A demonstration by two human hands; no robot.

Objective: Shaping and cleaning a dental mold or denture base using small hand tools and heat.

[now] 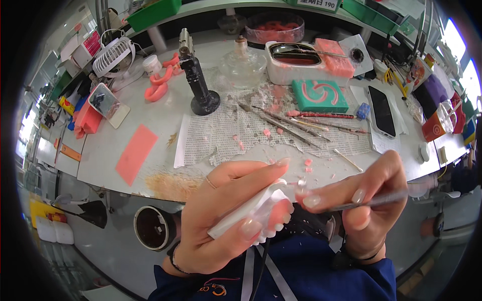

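Head view: the left hand (213, 215) grips a white tooth model (279, 214) with pink gums, held near the front edge of the counter (103, 153). The right hand (376, 188) clasps a thin metal tool (382, 199), blurred, with fingertips just beside the model; contact cannot be determined. A pink sheet (136, 155) lies on the counter, left of the printed paper (206, 138).

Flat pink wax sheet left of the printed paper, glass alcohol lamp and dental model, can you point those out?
Pink wax sheet (137, 155): head view, middle of its flat face.
Glass alcohol lamp (242, 70): head view, its clear body.
Dental model (279, 213): head view, its pink gum.
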